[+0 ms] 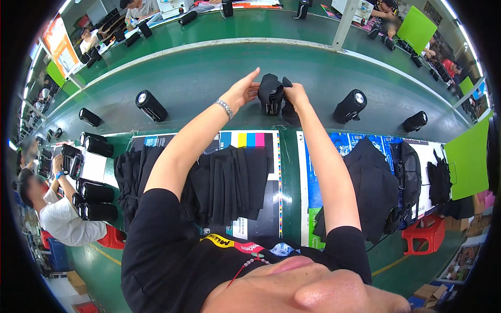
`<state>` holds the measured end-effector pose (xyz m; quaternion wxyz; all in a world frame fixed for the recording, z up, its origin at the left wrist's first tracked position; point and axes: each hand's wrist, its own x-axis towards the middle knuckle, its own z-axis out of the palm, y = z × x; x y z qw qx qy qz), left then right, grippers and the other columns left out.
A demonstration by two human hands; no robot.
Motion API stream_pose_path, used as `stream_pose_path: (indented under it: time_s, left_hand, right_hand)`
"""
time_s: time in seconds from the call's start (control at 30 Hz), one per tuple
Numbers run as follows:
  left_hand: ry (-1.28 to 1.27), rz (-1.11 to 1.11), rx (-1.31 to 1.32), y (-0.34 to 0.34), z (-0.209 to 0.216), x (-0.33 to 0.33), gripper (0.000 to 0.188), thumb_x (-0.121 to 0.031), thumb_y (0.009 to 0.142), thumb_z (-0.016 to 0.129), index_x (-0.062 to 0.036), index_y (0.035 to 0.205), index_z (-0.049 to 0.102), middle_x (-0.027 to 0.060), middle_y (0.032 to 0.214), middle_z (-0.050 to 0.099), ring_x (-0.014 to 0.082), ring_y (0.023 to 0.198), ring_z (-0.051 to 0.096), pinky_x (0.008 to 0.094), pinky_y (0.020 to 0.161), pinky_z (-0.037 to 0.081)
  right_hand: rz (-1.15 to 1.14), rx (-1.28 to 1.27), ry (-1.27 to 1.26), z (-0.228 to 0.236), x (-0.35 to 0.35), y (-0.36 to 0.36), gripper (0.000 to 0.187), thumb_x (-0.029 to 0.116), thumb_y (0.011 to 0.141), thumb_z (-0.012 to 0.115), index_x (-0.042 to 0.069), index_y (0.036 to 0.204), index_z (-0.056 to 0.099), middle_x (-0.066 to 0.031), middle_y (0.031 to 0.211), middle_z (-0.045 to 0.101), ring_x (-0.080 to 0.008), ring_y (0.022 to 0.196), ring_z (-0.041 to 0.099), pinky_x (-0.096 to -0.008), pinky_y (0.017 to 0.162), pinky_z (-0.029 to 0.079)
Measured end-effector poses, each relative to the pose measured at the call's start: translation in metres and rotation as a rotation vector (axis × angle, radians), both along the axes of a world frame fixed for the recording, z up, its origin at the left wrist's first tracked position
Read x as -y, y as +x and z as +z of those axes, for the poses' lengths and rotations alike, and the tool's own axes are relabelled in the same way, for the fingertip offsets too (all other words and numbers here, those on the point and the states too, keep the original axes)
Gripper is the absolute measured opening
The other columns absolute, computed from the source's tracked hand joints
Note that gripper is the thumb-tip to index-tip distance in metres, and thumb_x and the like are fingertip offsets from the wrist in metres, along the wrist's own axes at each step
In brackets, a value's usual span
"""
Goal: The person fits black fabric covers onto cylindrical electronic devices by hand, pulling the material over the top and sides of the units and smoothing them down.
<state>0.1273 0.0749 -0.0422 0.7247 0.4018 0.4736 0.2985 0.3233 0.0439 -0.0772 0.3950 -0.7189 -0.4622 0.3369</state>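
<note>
A black cylindrical speaker (272, 105) stands on the green conveyor between my hands, with black cloth (271, 83) draped over its top. My left hand (241, 93) is open, thumb up and fingers stretched toward the left side of the cloth; whether the fingertips touch it is unclear. On the other side, my right hand (296, 95) is closed on a dark fold of cloth (288, 110) hanging down beside the speaker. Its fingers are partly hidden. A metal watch band (224, 108) circles my left wrist.
More black speakers stand along the conveyor, left (151, 106) and right (350, 106). Nearer me lie a row of folded black cloth pieces (229, 182) and a black cloth pile (368, 177). A co-worker (70, 221) sits at left. A green panel (469, 161) rises at right.
</note>
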Motion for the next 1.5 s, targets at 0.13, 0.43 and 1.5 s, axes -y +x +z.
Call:
stream_pose_path:
  time_s: [0.13,0.43,1.5]
  left_hand:
    - [-0.129,-0.168,0.278,0.029,-0.011,0.001,0.030,-0.029,0.086,0.069,-0.0026,0.098,0.063,0.0071,0.086,0.067,0.0150,0.073,0.065,0.0296,0.066,0.055]
    - [0.667,0.020,0.017,0.069,-0.084,-0.009,0.028,-0.023,0.089,0.059,-0.0024,0.106,0.067,0.0114,0.099,0.069,0.0243,0.091,0.065,0.0347,0.086,0.047]
    - [0.605,0.239,0.037,0.018,0.017,0.067,0.043,-0.035,0.088,0.067,-0.0004,0.111,0.056,0.0102,0.096,0.060,0.0144,0.080,0.060,0.0272,0.062,0.051]
  right_hand:
    - [0.036,0.150,-0.034,0.016,0.009,-0.011,0.032,0.029,0.073,0.069,0.002,0.089,0.071,-0.0186,0.078,0.069,-0.0290,0.079,0.069,-0.0383,0.070,0.052]
    - [-0.039,0.169,0.179,-0.012,0.035,0.021,0.030,0.026,0.074,0.068,-0.001,0.087,0.069,-0.0229,0.077,0.066,-0.0338,0.077,0.068,-0.0394,0.069,0.050]
    - [-0.292,-0.712,0.119,0.029,0.104,-0.034,0.047,0.046,0.078,0.073,0.003,0.095,0.065,-0.0074,0.080,0.067,-0.0209,0.069,0.067,-0.0315,0.050,0.044]
